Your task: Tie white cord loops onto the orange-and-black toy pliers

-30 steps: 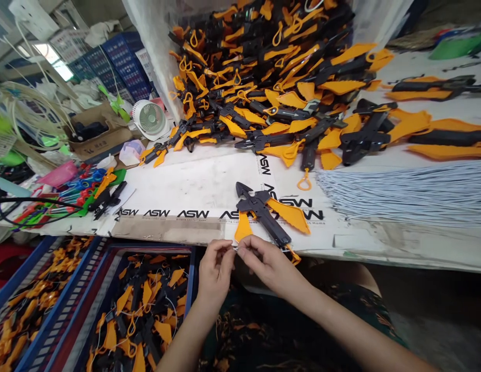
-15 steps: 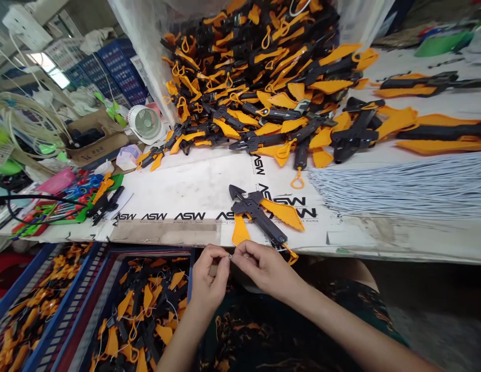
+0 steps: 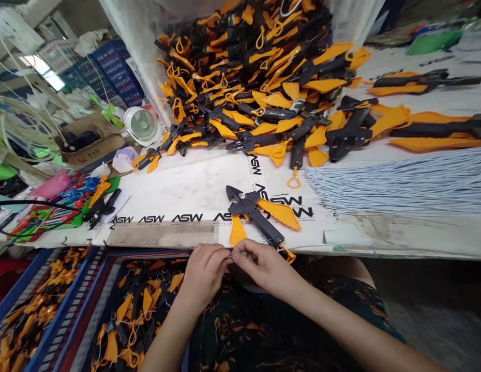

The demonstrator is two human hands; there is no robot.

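**A tight two-handed pinch**

Left hand (image 3: 205,274) and right hand (image 3: 259,266) are closed, pinching a fine white cord (image 3: 280,249) (too thin to trace) – the left lies flatter than a moment ago. Just beside them, a black-and-orange plastic piece (image 3: 256,214) lies on the desk (image 3: 186,186); the blue crate (image 3: 65,305) below is heaped with more.

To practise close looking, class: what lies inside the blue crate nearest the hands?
A heap of black-and-orange plastic pieces with orange loops and thin strings. The heap hides the floor of the crate; the left forearm hides its near part.
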